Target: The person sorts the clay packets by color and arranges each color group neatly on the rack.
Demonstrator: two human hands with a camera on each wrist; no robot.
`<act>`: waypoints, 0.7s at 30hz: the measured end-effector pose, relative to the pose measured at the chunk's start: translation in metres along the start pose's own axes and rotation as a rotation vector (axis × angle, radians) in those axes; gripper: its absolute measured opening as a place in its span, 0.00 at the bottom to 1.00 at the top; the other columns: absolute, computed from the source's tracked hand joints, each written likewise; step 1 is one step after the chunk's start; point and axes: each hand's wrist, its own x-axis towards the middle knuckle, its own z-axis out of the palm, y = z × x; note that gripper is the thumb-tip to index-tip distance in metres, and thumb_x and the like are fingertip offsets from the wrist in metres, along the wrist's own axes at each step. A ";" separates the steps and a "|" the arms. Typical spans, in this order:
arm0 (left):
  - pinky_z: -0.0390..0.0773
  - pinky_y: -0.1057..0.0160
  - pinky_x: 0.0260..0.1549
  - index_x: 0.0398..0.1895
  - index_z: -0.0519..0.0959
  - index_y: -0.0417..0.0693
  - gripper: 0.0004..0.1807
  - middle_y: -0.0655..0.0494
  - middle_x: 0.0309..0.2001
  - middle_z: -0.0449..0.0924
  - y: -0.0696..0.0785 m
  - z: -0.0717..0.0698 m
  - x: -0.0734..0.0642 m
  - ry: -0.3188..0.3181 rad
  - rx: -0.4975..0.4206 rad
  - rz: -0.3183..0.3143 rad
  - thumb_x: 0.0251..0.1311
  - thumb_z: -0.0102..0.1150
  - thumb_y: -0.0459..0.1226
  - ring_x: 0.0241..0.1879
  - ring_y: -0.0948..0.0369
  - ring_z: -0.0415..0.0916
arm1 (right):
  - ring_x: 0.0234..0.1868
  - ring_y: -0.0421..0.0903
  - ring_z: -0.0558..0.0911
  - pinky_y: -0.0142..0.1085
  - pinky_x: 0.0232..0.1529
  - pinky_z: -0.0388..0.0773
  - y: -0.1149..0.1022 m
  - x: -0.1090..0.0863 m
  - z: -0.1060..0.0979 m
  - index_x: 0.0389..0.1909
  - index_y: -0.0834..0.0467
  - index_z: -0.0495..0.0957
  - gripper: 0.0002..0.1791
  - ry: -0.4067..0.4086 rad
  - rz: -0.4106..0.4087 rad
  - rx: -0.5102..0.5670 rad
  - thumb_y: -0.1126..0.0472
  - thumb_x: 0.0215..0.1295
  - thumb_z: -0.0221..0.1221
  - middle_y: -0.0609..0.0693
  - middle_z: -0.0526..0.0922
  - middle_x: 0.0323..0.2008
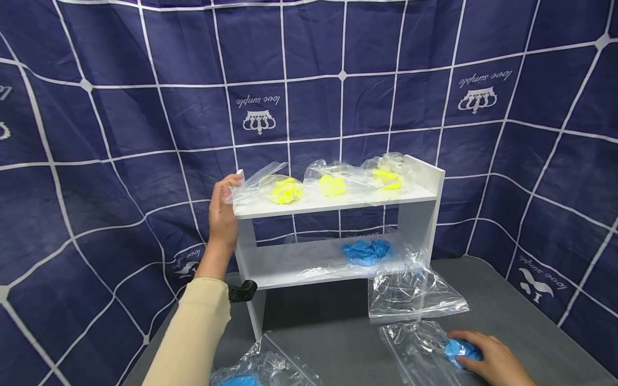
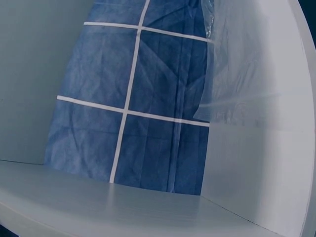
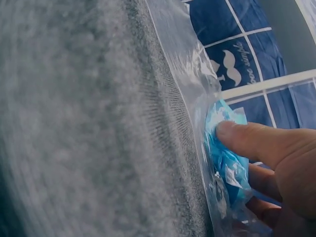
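Our right hand [image 1: 494, 356] pinches the blue bundle [image 1: 463, 350], bagged on the surface [image 1: 338, 343]; what our left hand [image 1: 223, 212] holds at the shelf [image 1: 419, 220], we cannot tell. Lifting could snag the overhanging bag [image 1: 410, 297], pulling it down.

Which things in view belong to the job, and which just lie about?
Job, likely:
right hand, gripping a bagged blue bundle
left hand, at the white shelf
three yellow bundles
other blue bundles
clear bags

Surroundings, likely:
checked fabric
grey surface
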 end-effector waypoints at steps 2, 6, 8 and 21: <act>0.59 0.68 0.62 0.44 0.63 0.22 0.22 0.27 0.59 0.66 -0.007 -0.001 0.001 0.003 0.002 0.003 0.73 0.31 0.39 0.66 0.43 0.61 | 0.34 0.30 0.74 0.34 0.30 0.70 0.001 0.000 0.002 0.41 0.37 0.81 0.26 0.037 -0.046 0.009 0.49 0.34 0.76 0.37 0.83 0.36; 0.59 0.67 0.63 0.44 0.65 0.25 0.22 0.33 0.59 0.68 -0.027 -0.005 0.003 0.011 0.003 0.008 0.74 0.31 0.41 0.66 0.50 0.63 | 0.34 0.26 0.72 0.32 0.29 0.68 -0.002 0.003 0.004 0.41 0.37 0.80 0.25 0.027 -0.100 0.038 0.49 0.36 0.75 0.32 0.81 0.36; 0.59 0.67 0.63 0.42 0.67 0.30 0.21 0.36 0.59 0.70 -0.035 -0.006 0.004 0.014 -0.004 0.020 0.74 0.32 0.43 0.66 0.53 0.64 | 0.34 0.26 0.72 0.31 0.30 0.68 -0.007 0.004 0.003 0.41 0.38 0.80 0.24 -0.004 -0.117 0.061 0.49 0.38 0.75 0.31 0.81 0.36; 0.60 0.66 0.62 0.39 0.70 0.39 0.17 0.34 0.57 0.71 -0.036 -0.006 0.005 0.029 -0.017 0.042 0.73 0.33 0.42 0.66 0.51 0.65 | 0.38 0.26 0.74 0.27 0.32 0.70 -0.061 0.021 -0.005 0.48 0.45 0.79 0.22 -0.126 -0.252 0.344 0.54 0.51 0.70 0.38 0.82 0.42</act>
